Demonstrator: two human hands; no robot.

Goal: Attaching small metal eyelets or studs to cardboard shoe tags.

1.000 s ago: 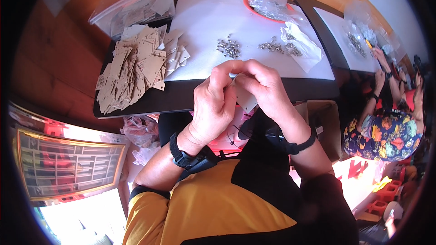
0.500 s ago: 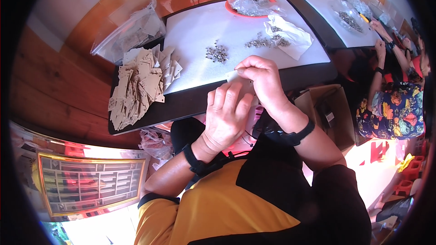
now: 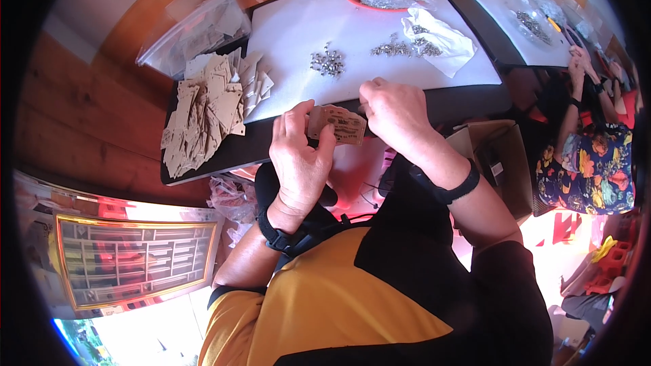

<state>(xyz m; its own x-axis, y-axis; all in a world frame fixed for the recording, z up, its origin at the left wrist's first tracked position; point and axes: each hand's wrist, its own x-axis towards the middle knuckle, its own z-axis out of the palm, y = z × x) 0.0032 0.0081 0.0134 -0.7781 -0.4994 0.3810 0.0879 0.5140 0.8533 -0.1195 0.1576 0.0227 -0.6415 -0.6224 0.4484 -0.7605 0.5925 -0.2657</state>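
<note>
My left hand (image 3: 298, 152) grips a tan cardboard card (image 3: 347, 127) with dark print and small holes, thumb against its printed face, in front of the table's near edge. Just above and right of the card is my right hand (image 3: 399, 110), its fingertips pinched together. Whatever that pinch may hold is too small or hidden to make out. On the white table covering lies a pile of small shiny metal pieces (image 3: 327, 62). More metal pieces (image 3: 390, 49) lie to its right, some on a crumpled white sheet (image 3: 456, 53). A heap of tan cards (image 3: 207, 118) covers the table's left end.
Behind the card heap stands a clear plastic bag (image 3: 203, 35) with more cards. A red-orange basin (image 3: 354, 4) holding a plastic bag is at the back. Below the table's right side sits an open cardboard box (image 3: 512, 146). Another person (image 3: 588, 169) works at the right-hand table.
My hands have moved apart, the left drawing leftward with the card, whose printed face now shows. The right hand's pinch has left the card. The view has shifted slightly.
</note>
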